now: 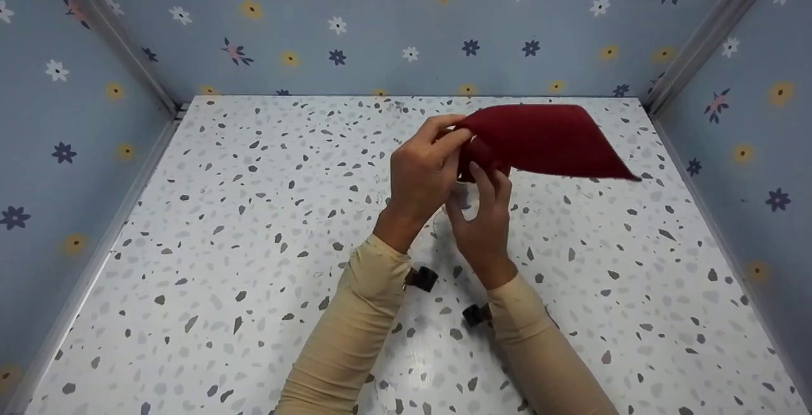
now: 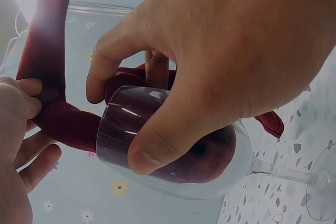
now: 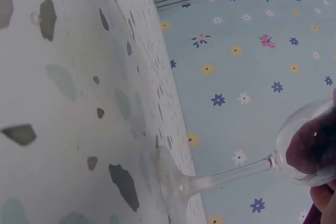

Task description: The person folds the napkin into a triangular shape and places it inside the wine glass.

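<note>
A dark red cloth [image 1: 545,139] spreads out to the right from both hands. Part of it is bunched inside a clear wine glass [image 2: 210,182], and more trails out over the glass's rim. My left hand [image 1: 422,164] grips the bowl, its thumb pressed along the glass in the left wrist view. Just to the right, my right hand [image 1: 482,224] has its fingertips on the cloth near the rim and seems to pinch it; part of that grip is hidden. The stem [image 3: 231,176] and round foot point towards the table in the right wrist view.
The speckled white table [image 1: 209,243] lies beneath both hands. Blue floral panels [image 1: 380,28] stand at the back and both sides, joined by metal corner posts. Small black wrist cameras [image 1: 424,278] stick out from the beige sleeves [image 1: 355,313].
</note>
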Tool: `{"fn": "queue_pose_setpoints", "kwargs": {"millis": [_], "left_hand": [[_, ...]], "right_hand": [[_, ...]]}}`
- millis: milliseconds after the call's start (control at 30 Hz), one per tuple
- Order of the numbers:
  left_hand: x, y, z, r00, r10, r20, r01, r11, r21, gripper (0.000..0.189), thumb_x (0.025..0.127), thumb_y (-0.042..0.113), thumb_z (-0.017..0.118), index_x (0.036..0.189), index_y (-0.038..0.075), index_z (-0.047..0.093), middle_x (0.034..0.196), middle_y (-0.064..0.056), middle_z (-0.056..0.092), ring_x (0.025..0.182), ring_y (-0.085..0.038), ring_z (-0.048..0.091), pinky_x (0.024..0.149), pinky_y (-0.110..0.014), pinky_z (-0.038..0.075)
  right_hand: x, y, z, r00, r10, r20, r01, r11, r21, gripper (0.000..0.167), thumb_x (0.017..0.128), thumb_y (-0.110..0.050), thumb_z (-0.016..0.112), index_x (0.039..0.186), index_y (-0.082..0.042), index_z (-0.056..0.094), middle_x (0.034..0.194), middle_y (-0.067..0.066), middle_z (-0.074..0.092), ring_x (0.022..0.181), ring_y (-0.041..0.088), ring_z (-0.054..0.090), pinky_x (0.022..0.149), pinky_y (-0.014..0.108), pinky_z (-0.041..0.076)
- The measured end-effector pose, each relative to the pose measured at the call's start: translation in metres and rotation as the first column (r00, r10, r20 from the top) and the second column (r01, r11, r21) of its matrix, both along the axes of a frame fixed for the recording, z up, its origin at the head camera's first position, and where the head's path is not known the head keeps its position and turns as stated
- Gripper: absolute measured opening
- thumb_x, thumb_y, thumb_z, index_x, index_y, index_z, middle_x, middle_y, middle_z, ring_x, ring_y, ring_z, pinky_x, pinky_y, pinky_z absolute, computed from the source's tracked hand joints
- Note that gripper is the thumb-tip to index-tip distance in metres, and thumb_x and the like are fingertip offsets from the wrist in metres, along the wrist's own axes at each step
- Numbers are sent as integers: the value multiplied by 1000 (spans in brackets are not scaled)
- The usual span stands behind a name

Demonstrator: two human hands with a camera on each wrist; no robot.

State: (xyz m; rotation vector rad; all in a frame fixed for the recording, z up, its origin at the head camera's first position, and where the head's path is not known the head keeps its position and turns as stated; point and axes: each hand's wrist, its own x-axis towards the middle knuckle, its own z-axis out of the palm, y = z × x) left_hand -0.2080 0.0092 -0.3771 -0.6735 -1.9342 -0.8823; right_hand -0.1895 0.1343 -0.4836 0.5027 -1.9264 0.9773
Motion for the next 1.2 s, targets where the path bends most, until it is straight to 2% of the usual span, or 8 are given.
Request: {"fn": "queue_pose_setpoints", "kwargs": {"millis": [300, 567, 1033, 1200], "left_hand": [[-1, -3, 0, 1000, 1, 16, -1, 1000, -9, 21, 101, 10, 58, 103, 10, 79, 112, -9, 68, 93, -17, 71, 78, -27, 57], [-3, -9, -1, 1000, 8, 21, -8, 1000, 15, 22, 103, 18, 57, 109, 13, 79, 110, -8, 65, 89, -16, 71, 64, -29, 56], [-4, -16, -3, 997, -34, 73, 28, 995, 92, 23, 103, 13, 57, 118, 13, 75, 111, -10, 65, 90, -16, 70, 65, -28, 55], [-5, -18, -5, 996, -26, 82, 19, 996, 91, 24, 102, 11, 58, 120, 13, 74, 111, -10, 66, 90, -16, 70, 64, -28, 54]], "right_hand": [[1, 0, 2, 1000, -1, 20, 1, 1000, -1, 58, 91, -20, 76, 141, -5, 50, 129, 27, 44, 119, 33, 51, 94, 43, 50], [1, 1, 2, 1000, 0, 25, 0, 1000, 13, 65, 90, -21, 78, 145, -7, 47, 128, 28, 44, 115, 33, 52, 92, 42, 50], [1, -1, 3, 999, -7, 31, 7, 1000, 12, 65, 89, -20, 78, 145, -7, 48, 126, 28, 44, 111, 33, 52, 91, 41, 50], [2, -1, 4, 999, -6, 36, 5, 1000, 20, 67, 89, -20, 78, 147, -9, 46, 126, 28, 44, 111, 33, 51, 91, 41, 49]]}}
